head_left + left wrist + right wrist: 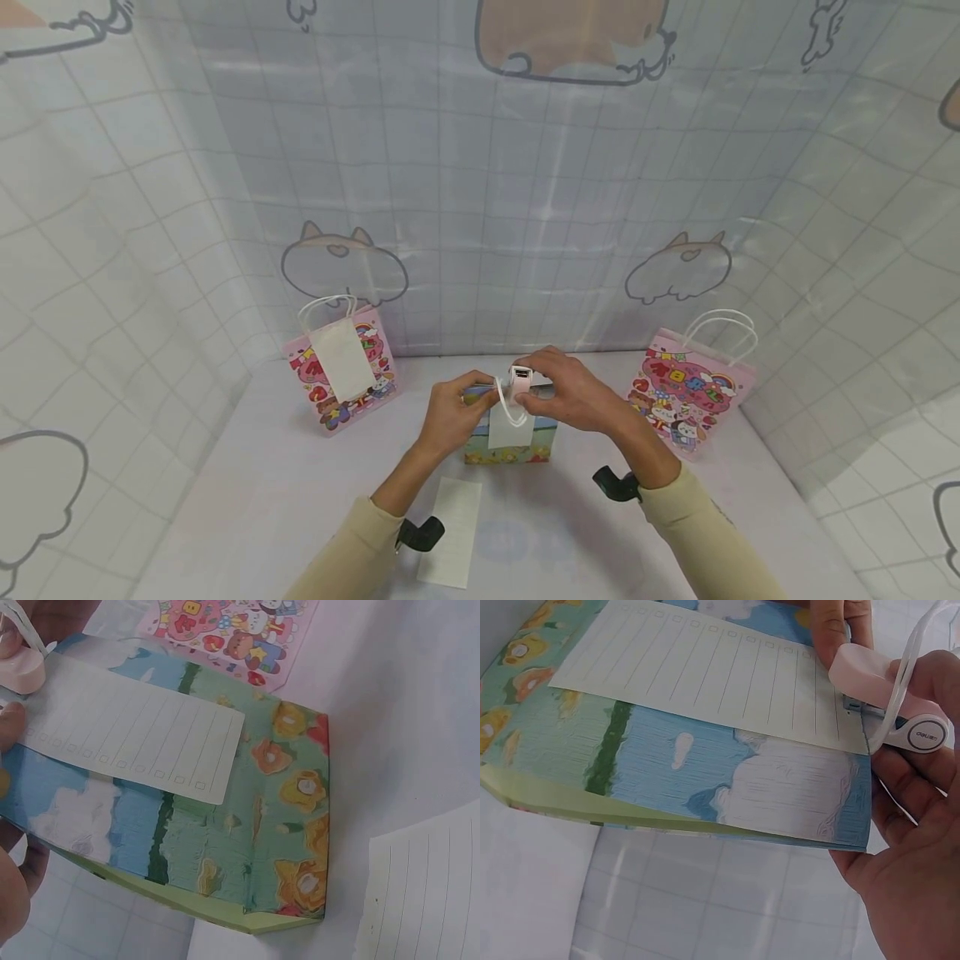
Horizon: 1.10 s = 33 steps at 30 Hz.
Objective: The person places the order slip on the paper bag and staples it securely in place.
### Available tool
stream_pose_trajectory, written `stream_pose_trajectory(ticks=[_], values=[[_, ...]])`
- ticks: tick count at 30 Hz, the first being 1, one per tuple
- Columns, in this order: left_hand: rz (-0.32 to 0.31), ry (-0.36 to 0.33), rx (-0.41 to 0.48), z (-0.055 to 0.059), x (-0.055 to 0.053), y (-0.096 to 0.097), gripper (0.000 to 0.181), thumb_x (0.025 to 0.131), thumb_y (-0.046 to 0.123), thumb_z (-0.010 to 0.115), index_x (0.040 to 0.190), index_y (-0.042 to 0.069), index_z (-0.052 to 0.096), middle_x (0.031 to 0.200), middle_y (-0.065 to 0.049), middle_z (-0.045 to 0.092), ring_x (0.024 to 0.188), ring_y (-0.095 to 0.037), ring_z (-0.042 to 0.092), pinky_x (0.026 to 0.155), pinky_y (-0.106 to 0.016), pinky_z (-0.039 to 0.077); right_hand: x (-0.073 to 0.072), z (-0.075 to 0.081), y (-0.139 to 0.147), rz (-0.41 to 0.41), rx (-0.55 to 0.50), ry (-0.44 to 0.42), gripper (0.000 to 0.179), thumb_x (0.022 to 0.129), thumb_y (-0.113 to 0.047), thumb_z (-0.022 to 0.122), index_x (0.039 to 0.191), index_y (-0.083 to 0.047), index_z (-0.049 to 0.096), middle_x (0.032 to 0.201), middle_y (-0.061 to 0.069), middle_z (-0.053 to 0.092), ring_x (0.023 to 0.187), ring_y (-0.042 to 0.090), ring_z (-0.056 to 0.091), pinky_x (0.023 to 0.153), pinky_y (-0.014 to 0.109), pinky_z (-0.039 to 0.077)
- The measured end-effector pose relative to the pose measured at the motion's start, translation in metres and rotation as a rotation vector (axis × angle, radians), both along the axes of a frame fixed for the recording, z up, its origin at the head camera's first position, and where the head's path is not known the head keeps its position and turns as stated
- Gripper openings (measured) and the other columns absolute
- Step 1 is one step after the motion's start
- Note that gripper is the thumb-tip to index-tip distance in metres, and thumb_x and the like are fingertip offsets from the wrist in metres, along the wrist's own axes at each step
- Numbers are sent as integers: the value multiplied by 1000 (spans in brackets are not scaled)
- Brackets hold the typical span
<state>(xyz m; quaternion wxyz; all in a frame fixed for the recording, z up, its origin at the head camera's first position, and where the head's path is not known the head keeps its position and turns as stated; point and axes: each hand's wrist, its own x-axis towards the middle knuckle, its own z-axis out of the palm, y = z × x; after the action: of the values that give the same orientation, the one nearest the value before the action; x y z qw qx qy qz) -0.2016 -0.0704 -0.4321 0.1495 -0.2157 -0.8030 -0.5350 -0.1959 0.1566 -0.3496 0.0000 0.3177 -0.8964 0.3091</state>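
A floral paper gift bag (477,454) with a blue-sky print stands at the table's middle, tipped in the wrist views. Over its front lies a lined checklist sheet (150,735), its top at the bag's upper edge. My right hand (570,393) grips a small pink and white stapler (866,675), whose mouth sits over the top edge of sheet and bag. Beside it, my left hand (448,414) pinches the bag's top edge near the sheet. The bag's white cord handle (906,675) loops across the stapler.
Another lined sheet (452,533) lies on the table in front, near the left forearm. At the back left a pink cartoon bag (382,367) has a pale sheet (343,360) on its front. A similar pink bag (686,392) stands at the right.
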Motion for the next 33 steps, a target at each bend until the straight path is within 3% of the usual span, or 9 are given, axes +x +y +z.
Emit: stream_pose_trajectory(ticks=[3,10,20,26,33], values=[[-4,8,-9,0,-1,-1,12,87,22,80,98,20,76,100,4,77,97,-12,71,88,-43,55,0,0,-1,-5,11,-7,43,93,-33,73,131,-15,64,129,0,63,122,22,57,99,49,50],[-57,19,-38,1,-3,-6,15,88,23,79,102,19,75,103,4,77,101,-16,72,88,-44,55,-1,-1,-2,-14,23,-17,45,93,-35,72,132,-15,63,131,1,62,123,23,56,99,51,49],[-195,92,-169,16,-9,-12,44,80,30,87,119,17,73,115,5,74,109,-13,68,94,-43,53,-1,-1,-1,-14,2,-34,45,93,-35,72,133,-16,63,131,0,62,122,23,56,98,51,50],[-186,151,-255,19,-10,-9,48,79,30,88,121,14,73,116,2,74,106,-15,69,92,-42,53,-2,-3,0,2,-15,-29,42,93,-35,73,131,-18,64,129,-2,62,121,23,56,98,50,50],[-148,244,-267,18,-11,-6,45,79,40,85,115,14,76,108,4,76,97,-12,70,87,-38,54,-2,-3,0,13,-22,-16,42,92,-31,73,131,-17,64,128,-2,63,120,21,56,97,51,51]])
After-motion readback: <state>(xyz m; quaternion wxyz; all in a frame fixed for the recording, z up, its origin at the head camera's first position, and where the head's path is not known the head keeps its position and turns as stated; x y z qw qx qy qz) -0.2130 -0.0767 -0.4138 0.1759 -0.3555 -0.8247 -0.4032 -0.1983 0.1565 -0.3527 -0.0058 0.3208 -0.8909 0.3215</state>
